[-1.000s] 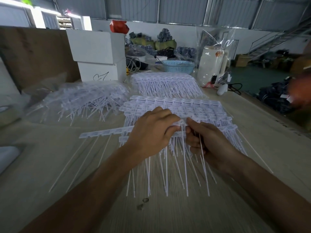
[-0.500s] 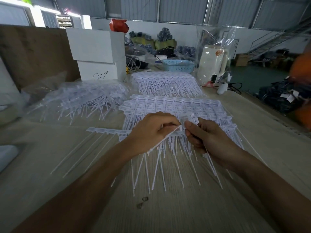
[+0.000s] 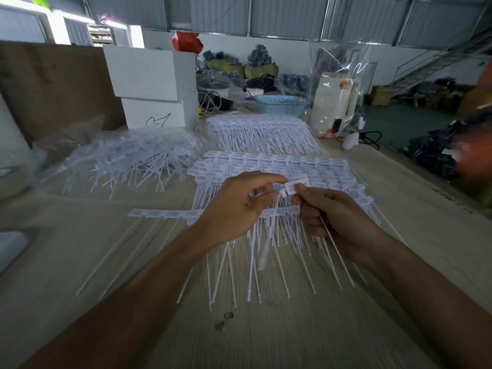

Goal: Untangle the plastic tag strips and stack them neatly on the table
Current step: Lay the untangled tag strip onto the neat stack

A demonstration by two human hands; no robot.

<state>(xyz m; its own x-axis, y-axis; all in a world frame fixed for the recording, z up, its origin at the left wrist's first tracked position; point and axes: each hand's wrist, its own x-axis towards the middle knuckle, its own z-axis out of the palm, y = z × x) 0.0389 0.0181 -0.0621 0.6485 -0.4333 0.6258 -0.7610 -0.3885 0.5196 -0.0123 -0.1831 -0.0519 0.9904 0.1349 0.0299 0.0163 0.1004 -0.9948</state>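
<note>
Lifted higher than half a second ago, both hands now hold a single white plastic tag (image 3: 295, 187) clear above the neat stack of white plastic tag strips (image 3: 269, 169) on the pale wooden table (image 3: 80, 249). At the centre of the view the left hand (image 3: 234, 209) pinches the tag's thin tail between thumb and curled forefinger, and the right hand (image 3: 338, 219) pinches the flat rectangular head from the 3 o'clock side, its other fingers curled over one long white tail that runs down toward 5 o'clock. The two hands sit close together, nearly touching at the tag. Under the left wrist a loose row of joined tags (image 3: 165, 214) juts out toward 9 o'clock, its tails fanning toward 7 o'clock. A tangled heap of tag strips in clear plastic wrap (image 3: 127, 158) lies at 10 o'clock, and a second orderly stack of strips (image 3: 261, 134) at 12 o'clock. Behind those stand two stacked white cardboard boxes (image 3: 151, 86), a light blue plastic basket (image 3: 279, 103) and a cream kettle inside a clear bag (image 3: 335, 102).
</note>
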